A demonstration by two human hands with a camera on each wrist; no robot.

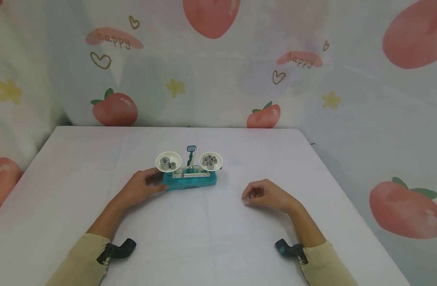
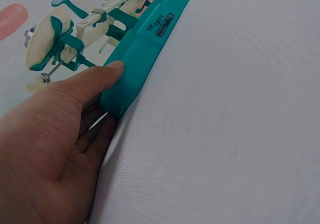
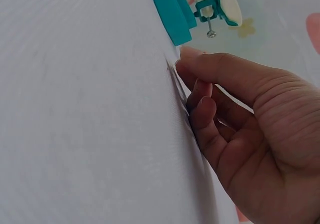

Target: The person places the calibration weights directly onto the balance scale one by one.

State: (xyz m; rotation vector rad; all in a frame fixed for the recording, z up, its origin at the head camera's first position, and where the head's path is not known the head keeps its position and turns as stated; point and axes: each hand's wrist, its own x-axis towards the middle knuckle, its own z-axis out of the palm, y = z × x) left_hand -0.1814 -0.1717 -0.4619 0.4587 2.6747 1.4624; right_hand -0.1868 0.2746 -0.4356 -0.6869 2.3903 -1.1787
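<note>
A toy balance scale [image 1: 189,182] with a teal base and two cream pans stands on the white table. Its left pan [image 1: 178,156] carries a larger and a smaller metal weight [image 1: 164,162]; several small metal weights [image 1: 209,161] crowd the right pan [image 1: 219,158]. My left hand [image 1: 139,190] grips the left end of the base, thumb on the front face, as the left wrist view shows. To the right of the scale, my right hand [image 1: 270,196] is low over the table, pinching a small silvery metal piece [image 1: 245,199] in its fingertips. The fingers hide most of that piece.
The white tabletop [image 1: 211,246] reaches back to a curtain [image 1: 211,79] printed with red fruit, hearts and flowers. A dark wrist device [image 1: 118,250] is strapped at the left sleeve, and another device [image 1: 289,251] at the right sleeve.
</note>
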